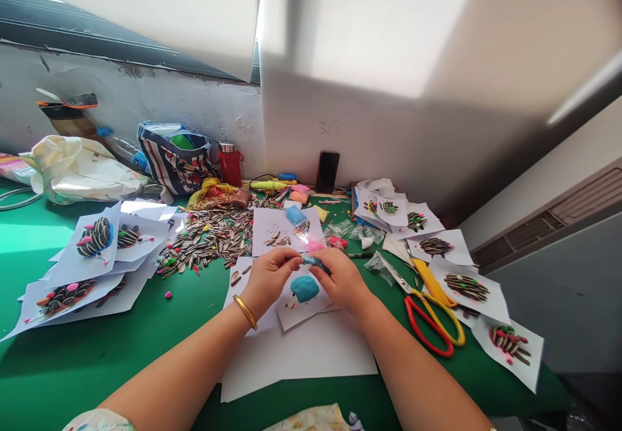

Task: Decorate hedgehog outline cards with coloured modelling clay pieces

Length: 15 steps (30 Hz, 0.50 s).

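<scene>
My left hand (275,274) and my right hand (343,279) meet over the sheets, fingers closed on a small blue piece of modelling clay (313,261) stretched between them. Its ends are hidden by my fingertips. Just below lies a white card (294,314) bearing a flattened blue clay shape (304,288) with small drawn marks around it. Behind my hands, another white sheet (262,227) carries several sunflower seeds (280,240) and a light blue clay block (295,216). Larger blank white paper (311,356) is under my wrists.
Loose sunflower seeds (214,236) form a heap at the left of the sheets. Seed-decorated cards (94,243) are piled farther left, with more cards (466,286) along the right. Open scissors (430,314) lie by my right forearm. A phone (328,172) and red flask (230,164) stand behind.
</scene>
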Each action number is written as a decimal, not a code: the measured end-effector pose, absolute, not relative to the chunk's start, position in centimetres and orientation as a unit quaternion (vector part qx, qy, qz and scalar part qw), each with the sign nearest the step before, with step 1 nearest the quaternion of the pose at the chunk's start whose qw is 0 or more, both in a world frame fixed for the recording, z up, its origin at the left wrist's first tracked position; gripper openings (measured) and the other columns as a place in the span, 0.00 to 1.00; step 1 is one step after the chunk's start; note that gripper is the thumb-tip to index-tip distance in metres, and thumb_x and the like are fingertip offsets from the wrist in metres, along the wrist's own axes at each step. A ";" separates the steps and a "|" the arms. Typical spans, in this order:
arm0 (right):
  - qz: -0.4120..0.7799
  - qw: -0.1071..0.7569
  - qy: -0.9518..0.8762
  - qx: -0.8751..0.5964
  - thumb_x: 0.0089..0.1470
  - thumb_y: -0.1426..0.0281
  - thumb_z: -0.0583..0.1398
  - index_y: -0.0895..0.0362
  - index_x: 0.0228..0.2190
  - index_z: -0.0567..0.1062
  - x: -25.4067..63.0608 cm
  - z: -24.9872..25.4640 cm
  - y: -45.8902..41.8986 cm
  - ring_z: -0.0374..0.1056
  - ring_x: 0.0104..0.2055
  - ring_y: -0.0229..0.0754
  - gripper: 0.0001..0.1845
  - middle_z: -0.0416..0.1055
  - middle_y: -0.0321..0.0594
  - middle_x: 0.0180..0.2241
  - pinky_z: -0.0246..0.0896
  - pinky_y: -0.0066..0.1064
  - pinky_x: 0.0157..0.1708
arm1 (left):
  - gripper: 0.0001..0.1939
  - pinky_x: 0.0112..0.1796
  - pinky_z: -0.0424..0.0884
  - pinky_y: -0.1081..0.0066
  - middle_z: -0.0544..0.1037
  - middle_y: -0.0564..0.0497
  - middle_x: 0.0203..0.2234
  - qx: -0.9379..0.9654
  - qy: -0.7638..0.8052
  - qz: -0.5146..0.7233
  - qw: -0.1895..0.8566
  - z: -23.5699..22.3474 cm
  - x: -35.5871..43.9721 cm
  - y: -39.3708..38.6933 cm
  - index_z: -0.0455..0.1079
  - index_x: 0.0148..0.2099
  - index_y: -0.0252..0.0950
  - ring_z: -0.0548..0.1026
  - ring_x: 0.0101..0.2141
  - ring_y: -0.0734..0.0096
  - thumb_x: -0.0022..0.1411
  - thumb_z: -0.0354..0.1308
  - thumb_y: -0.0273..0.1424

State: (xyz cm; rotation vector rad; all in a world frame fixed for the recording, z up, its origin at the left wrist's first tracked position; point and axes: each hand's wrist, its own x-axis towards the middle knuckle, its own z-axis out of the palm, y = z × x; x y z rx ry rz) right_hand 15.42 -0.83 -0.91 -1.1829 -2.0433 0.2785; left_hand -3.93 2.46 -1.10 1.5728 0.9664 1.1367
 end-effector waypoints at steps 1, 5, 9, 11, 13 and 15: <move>0.107 0.370 -0.799 -0.462 0.62 0.65 0.56 0.53 0.46 0.73 15.4 -1.0 -0.8 0.68 0.44 0.47 0.12 0.75 0.42 0.42 0.63 0.39 0.45 | 0.07 0.33 0.73 0.70 0.77 0.51 0.29 0.640 0.398 0.463 0.466 -1.1 -3.9 2.4 0.75 0.35 0.37 0.77 0.30 0.69 0.58 0.62 0.35; 0.106 0.369 -0.798 -0.464 0.62 0.64 0.56 0.54 0.46 0.73 15.4 -1.0 -0.8 0.68 0.44 0.47 0.13 0.74 0.43 0.42 0.63 0.39 0.44 | 0.09 0.31 0.74 0.70 0.76 0.53 0.29 0.618 0.401 0.472 0.483 -0.8 -3.6 2.1 0.71 0.39 0.37 0.78 0.28 0.69 0.58 0.62 0.35; 0.113 0.372 -0.794 -0.467 0.63 0.64 0.56 0.53 0.46 0.73 15.6 -1.0 -0.8 0.68 0.43 0.46 0.12 0.75 0.42 0.41 0.63 0.39 0.43 | 0.08 0.33 0.75 0.68 0.78 0.51 0.32 0.628 0.400 0.458 0.485 -1.0 -3.6 2.3 0.73 0.39 0.37 0.78 0.29 0.68 0.58 0.61 0.35; 0.118 0.376 -0.794 -0.464 0.63 0.64 0.56 0.53 0.46 0.73 15.6 -1.1 -0.8 0.68 0.43 0.47 0.12 0.75 0.43 0.42 0.63 0.39 0.44 | 0.08 0.36 0.74 0.67 0.79 0.50 0.33 0.643 0.404 0.450 0.470 -1.1 -3.7 2.4 0.76 0.39 0.38 0.78 0.33 0.66 0.56 0.62 0.34; 0.122 0.377 -0.795 -0.459 0.63 0.63 0.56 0.53 0.47 0.72 15.6 -1.2 -0.8 0.68 0.45 0.47 0.13 0.74 0.43 0.43 0.63 0.40 0.45 | 0.07 0.37 0.74 0.67 0.80 0.50 0.33 0.659 0.412 0.443 0.447 -1.2 -3.7 2.4 0.77 0.37 0.39 0.77 0.34 0.65 0.54 0.63 0.32; 0.125 0.372 -0.799 -0.455 0.63 0.63 0.56 0.53 0.47 0.72 15.5 -1.3 -0.7 0.68 0.45 0.48 0.13 0.74 0.44 0.43 0.63 0.41 0.46 | 0.04 0.36 0.73 0.68 0.80 0.51 0.30 0.668 0.421 0.439 0.429 -1.2 -3.8 2.3 0.77 0.34 0.39 0.76 0.33 0.65 0.54 0.63 0.32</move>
